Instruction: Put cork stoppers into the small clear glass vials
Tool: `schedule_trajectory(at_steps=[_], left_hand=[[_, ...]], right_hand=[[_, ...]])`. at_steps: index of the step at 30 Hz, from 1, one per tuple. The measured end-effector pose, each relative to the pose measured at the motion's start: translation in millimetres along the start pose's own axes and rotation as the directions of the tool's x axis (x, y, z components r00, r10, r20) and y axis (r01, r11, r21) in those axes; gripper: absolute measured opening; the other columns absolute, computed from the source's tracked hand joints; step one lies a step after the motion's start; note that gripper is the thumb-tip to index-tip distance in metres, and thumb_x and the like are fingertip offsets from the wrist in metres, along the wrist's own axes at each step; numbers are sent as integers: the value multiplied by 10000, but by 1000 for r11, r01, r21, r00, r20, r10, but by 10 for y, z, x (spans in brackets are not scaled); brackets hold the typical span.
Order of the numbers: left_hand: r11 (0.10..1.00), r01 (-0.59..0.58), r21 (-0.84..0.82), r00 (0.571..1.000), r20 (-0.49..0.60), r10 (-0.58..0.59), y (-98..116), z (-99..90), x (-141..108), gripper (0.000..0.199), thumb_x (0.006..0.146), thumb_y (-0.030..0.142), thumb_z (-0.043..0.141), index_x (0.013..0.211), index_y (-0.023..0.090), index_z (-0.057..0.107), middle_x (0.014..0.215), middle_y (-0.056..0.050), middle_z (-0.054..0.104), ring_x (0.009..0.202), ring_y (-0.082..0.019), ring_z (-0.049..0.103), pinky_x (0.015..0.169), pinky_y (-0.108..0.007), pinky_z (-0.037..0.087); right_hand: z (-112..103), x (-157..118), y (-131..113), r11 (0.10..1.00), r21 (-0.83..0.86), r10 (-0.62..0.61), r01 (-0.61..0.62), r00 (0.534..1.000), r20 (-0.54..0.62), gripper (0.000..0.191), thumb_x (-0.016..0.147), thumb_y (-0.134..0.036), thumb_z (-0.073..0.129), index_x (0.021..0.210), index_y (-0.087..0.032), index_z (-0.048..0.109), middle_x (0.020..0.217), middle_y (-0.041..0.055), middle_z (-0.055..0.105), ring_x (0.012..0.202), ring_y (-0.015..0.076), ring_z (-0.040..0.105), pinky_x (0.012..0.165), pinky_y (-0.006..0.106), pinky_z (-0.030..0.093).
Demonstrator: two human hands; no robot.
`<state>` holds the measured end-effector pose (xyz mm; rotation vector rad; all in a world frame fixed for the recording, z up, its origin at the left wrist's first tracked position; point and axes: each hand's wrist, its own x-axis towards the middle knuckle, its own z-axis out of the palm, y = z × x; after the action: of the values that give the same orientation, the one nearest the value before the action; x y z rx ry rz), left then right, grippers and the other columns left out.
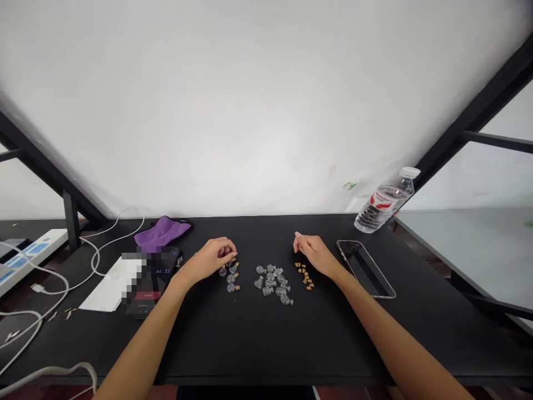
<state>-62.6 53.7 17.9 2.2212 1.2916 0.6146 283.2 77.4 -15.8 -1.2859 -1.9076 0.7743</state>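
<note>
Black table (250,344), white wall (250,111); left hand (208,258) near bottles (231,288), right hand (318,255) near corks (306,275), fingers (227,244) curled, hold unclear.

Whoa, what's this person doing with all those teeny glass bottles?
Somebody's left hand is curled over a little group of corked bottles; its fingers hide whether it's holding one. The right hand hovers or rests just past the loose corks, and I can't tell if it has one. Between the two groups lie more tiny bottles with no corks seen in them. Everything is on a black table.
</note>
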Motion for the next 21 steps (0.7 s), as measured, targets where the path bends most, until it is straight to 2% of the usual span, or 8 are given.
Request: schedule_trajectory(at_steps=[4, 7, 13, 21], left_hand=[[995, 51, -80, 996, 73, -46, -47, -50, -20, 253, 921, 437, 650, 962, 195, 710, 791, -7, 609, 699, -149, 537, 643, -258, 424], [996, 56, -65, 994, 100, -49, -45, -47, -28, 269, 915, 452, 652, 894, 192, 718, 827, -24, 632, 718, -155, 564, 648, -262, 437], [999, 38, 15, 998, 57, -39, -51, -2, -19, 218, 911, 388, 664, 812, 198, 707, 887, -34, 629, 796, -167, 592, 745, -275, 466], [1000, 24, 19, 999, 35, -25, -42, 10, -13, 122, 914, 300, 649, 843, 208, 684, 911, -19, 621, 836, -168, 603, 792, -278, 464]], right_hand=[[1, -2, -25, 1000, 4, 14, -14, 1000, 16, 611, 1058, -562, 320, 643, -196, 578, 582, -6, 483, 578, 167, 468, 601, 301, 336], [-1, 0, -54, 1000, 0, 28, -28, 999, 32, 618, 1050, -586, 315, 642, -200, 571, 569, -4, 475, 568, 172, 465, 591, 301, 338], [10, 4, -87, 999, -10, 31, -31, 998, 62, 634, 1046, -608, 307, 641, -202, 579, 559, -1, 483, 558, 176, 475, 591, 299, 356], [-4, -16, -124, 1000, -17, 23, -22, 998, 54, 618, 1060, -575, 306, 665, -197, 595, 582, 0, 513, 574, 172, 495, 612, 295, 366]])
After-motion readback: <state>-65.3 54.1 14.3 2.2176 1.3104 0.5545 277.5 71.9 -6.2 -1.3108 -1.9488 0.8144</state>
